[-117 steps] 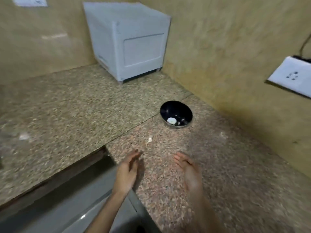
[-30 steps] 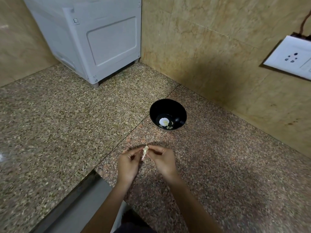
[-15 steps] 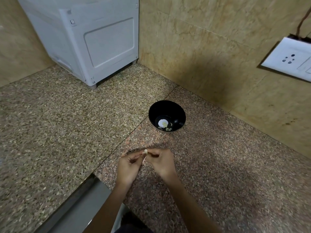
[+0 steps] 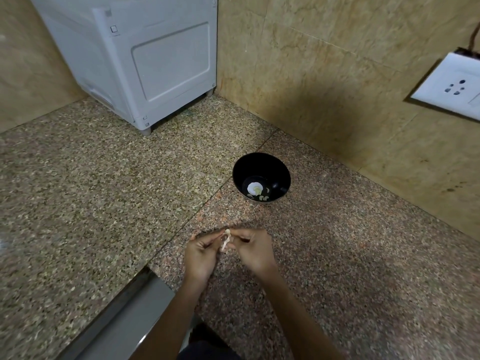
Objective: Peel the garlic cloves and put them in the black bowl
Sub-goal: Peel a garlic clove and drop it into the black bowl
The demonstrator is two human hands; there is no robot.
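Pinching a garlic clove (image 4: 226,241) between curled fingertips, the left hand (image 4: 201,255) and right hand (image 4: 255,253) look mid-peel, papery skin dangling. Beyond them the black bowl (image 4: 283,175) holds a few pale cloves; this one isn't in yet.

the bowl (image 4: 260,166) sits on the counter (image 4: 104,203) near the right wall (image 4: 337,74), with garlic bits (image 4: 255,189) in it. in front of the bowl, the left hand (image 4: 201,255) and right hand (image 4: 255,252) pinch a garlic clove (image 4: 226,240) between them. a box (image 4: 145,61) stands behind, in the corner. a socket (image 4: 452,87) is on the right wall. a sink (image 4: 124,320) lies front left.
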